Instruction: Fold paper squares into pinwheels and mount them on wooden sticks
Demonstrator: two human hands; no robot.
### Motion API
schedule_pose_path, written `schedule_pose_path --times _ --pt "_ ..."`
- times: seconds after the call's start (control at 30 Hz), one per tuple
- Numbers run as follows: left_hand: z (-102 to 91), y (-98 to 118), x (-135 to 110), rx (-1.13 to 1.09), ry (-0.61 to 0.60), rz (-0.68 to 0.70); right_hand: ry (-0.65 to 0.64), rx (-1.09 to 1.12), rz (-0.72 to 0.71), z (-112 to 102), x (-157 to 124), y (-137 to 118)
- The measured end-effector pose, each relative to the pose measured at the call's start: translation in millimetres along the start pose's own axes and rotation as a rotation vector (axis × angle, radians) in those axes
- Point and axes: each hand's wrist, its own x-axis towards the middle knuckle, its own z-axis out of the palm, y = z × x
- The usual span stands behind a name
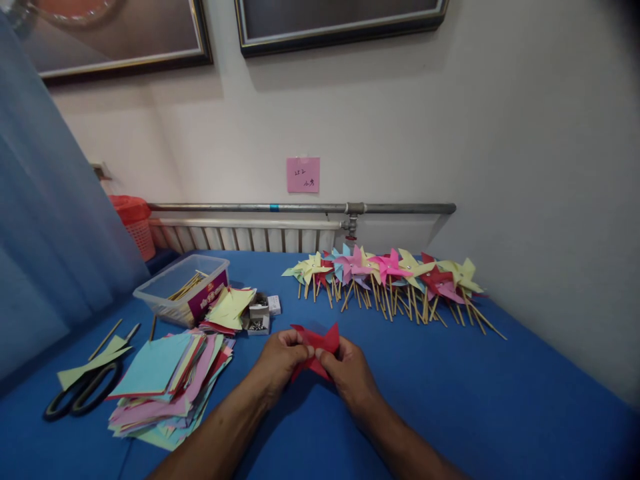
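Observation:
Between my two hands is a red paper pinwheel (327, 341), its blades folded toward the middle and no stick showing on it. My left hand (280, 360) grips its left side, with the thumb pressed near the centre. On the other side, my right hand (353, 373) pinches the paper, its thumb meeting the left one at the middle. The fingertips behind the paper are hidden. Just beyond my left hand stand small open boxes of metal pins (257, 325). A tall pile of coloured paper squares (155, 367) lies to the left.
Several finished pinwheels on sticks (390, 267) lie in a row along the back right. A clear plastic box (150, 293) holds wooden sticks. Black-handled scissors (83, 393) rest at the left beside yellow-green paper scraps (95, 363). Cut paper (230, 307) is stacked by the box.

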Motion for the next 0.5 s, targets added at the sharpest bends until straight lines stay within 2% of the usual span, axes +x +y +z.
schedule_pose_path --times 0.5 --pt "0.4 1.6 -0.4 -0.044 0.012 0.031 -0.014 0.010 0.014 -2.5 -0.6 8.0"
